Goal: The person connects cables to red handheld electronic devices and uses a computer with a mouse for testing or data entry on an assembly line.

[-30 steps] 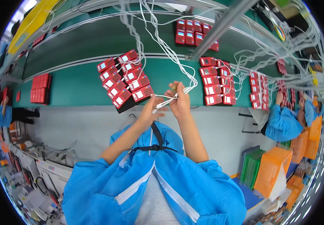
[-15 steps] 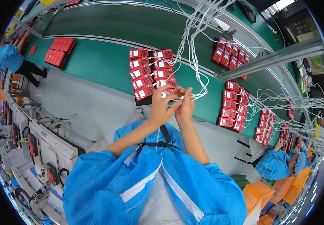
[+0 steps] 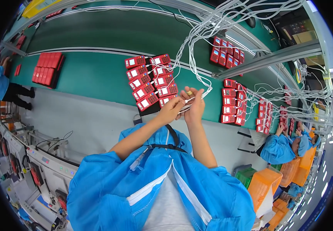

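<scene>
Two columns of red handheld card terminals (image 3: 148, 101) with white screens and dark keypads lie on a black tray (image 3: 150, 110) just beyond my hands. White cables run into several of them. My left hand (image 3: 169, 111) is closed, its thumb and finger pinching a white cable (image 3: 187, 101) near its end. My right hand (image 3: 194, 109) is curled palm up around a bundle of white cables (image 3: 208, 89), fingers bent over it. That bundle hangs down from above and loops into the palm. The cable ends are partly hidden by my fingers.
A metal frame post (image 3: 274, 61) slants across the green bench (image 3: 97, 77). More red terminals (image 3: 229, 101) with cables stand to the right, and red stacked units (image 3: 48, 68) to the left. Co-workers in blue (image 3: 277, 148) work at the far right; orange crates (image 3: 264, 181) stand below.
My left fingers have drawn together onto a cable beside my right hand, where they were more spread. The right hand has turned more palm up. The whole view has shifted slightly.
</scene>
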`<state>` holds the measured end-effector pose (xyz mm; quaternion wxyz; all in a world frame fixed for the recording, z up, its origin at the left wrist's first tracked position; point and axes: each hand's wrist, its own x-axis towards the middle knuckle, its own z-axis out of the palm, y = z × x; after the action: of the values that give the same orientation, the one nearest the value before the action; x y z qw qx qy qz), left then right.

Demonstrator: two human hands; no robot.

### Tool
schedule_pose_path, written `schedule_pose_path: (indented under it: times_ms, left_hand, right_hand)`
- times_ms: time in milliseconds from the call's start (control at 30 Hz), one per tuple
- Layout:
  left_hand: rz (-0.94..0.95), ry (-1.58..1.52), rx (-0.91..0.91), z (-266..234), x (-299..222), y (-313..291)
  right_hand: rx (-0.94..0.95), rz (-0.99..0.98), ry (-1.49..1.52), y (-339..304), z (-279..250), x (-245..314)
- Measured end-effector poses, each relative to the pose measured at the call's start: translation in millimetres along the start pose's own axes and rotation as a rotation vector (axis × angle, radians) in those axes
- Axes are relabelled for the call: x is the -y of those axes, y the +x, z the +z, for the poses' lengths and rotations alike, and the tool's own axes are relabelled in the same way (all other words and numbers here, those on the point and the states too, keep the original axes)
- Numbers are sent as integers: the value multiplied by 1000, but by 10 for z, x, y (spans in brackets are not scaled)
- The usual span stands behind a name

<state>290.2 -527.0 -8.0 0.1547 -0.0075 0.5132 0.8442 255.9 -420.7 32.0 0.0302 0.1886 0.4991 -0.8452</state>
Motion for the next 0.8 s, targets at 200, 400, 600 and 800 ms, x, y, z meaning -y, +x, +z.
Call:
schedule_pose_path:
  times_ms: [200, 400, 600, 800]
  left_hand:
    - [-143, -166, -56, 22, -143, -76]
    - [-76, -345, -312, 32, -133, -115]
    - [-49, -412, -318, -43, 55, -69]
    - [208, -461, -521, -33, 161, 216]
  right_hand:
    - [-138, -5, 55, -32, 125, 11]
    - [96, 146, -22, -199, 184, -110]
    - [199, 217, -163, -372, 36, -382]
    - [159, 72, -66, -115, 13, -277]
